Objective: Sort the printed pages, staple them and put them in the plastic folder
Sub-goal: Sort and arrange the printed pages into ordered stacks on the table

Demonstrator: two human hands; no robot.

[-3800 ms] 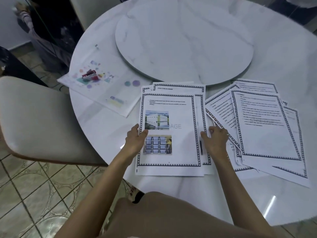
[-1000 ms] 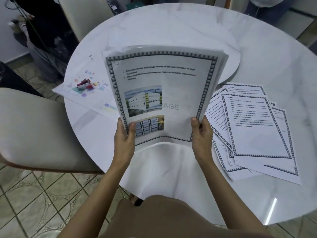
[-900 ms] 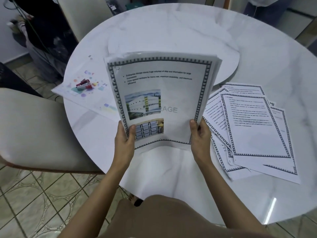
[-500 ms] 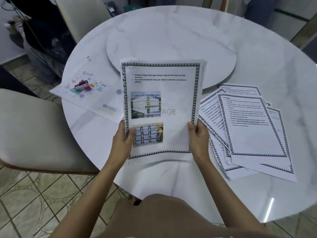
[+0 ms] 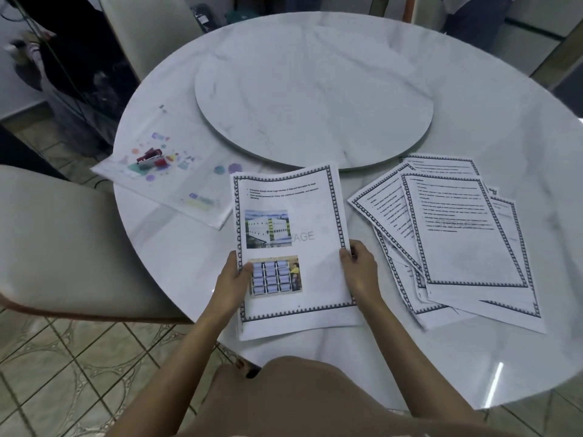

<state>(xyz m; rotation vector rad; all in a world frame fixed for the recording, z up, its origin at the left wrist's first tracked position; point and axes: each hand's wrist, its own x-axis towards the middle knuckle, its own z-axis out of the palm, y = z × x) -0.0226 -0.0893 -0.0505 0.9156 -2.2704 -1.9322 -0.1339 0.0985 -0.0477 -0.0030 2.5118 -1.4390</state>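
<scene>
A squared-up stack of printed pages [image 5: 293, 222] with a patterned border lies low over the table's near edge, its top sheet showing two pictures. My left hand [image 5: 235, 279] grips its left edge, thumb on top. My right hand [image 5: 359, 269] grips its right edge the same way. A loose fan of text pages [image 5: 463, 244] lies to the right on the table. The clear plastic folder [image 5: 176, 181] with coloured dots lies at the left, and a red stapler [image 5: 150, 156] rests on it.
The round white marble table [image 5: 520, 159] carries a raised turntable [image 5: 315, 89] in its middle. A cream chair [image 5: 63, 241] stands close at the left and another [image 5: 151, 29] at the back left. Tiled floor lies below.
Both hands have brought the stack down from upright in front of me to nearly flat at the table's near edge, its sheets now aligned. The fanned pages, folder and stapler have not moved.
</scene>
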